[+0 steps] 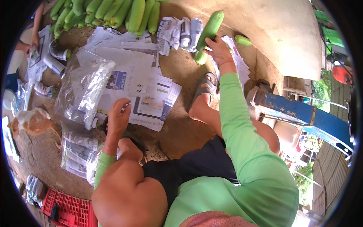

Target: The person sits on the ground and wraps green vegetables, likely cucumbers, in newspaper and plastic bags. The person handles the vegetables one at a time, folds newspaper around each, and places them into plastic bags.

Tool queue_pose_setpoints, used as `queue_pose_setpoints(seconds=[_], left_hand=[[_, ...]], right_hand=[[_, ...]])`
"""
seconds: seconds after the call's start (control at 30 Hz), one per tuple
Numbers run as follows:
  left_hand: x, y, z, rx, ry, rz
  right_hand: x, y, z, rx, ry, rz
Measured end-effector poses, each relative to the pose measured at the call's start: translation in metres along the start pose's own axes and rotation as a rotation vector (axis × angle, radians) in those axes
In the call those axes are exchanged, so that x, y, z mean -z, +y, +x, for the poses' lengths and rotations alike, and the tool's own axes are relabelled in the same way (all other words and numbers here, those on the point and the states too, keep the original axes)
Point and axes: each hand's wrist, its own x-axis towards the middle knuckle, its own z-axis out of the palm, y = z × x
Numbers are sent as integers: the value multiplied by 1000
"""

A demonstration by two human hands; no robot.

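Note:
My right hand (pixel 220 51) reaches far forward and grips a long green gourd (pixel 212 28), which points up and away. Just below it shows the rounded end of another green piece (pixel 200 58); whether it is a separate gourd I cannot tell. My left hand (pixel 119 115) hovers over the near edge of a spread stack of newspaper sheets (pixel 124 68), its fingers loosely bent and apart with nothing visible in them. Close by that hand lies a clear plastic bag (pixel 85 89). Several gourds wrapped in newspaper (pixel 185 33) sit in a row left of the held gourd.
Green gourds (pixel 117 11) are heaped at the far side. A small gourd (pixel 243 40) lies right of more paper. On the left, another person's hand (pixel 34 41) touches newspaper near a brown-and-white animal (pixel 34 123). Bagged bundles (pixel 77 151), a red crate (pixel 70 208) and a blue beam (pixel 302 113) stand around.

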Motion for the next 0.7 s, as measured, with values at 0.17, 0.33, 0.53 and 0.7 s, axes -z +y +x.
queue_pose_setpoints(seconds=[0.17,0.33,0.53,0.7], left_hand=[[32,49,34,63,94,-260],[63,109,41,-33,37,-758],[75,106,14,51,57,-942],[73,105,-2,145,-89,-1000]], right_hand=[[-146,-50,-88,137,-313,90],[-232,-61,-165,180,-738,161],[-256,-88,-199,238,-850,-236],[-256,-94,-188,283,-713,-58]])
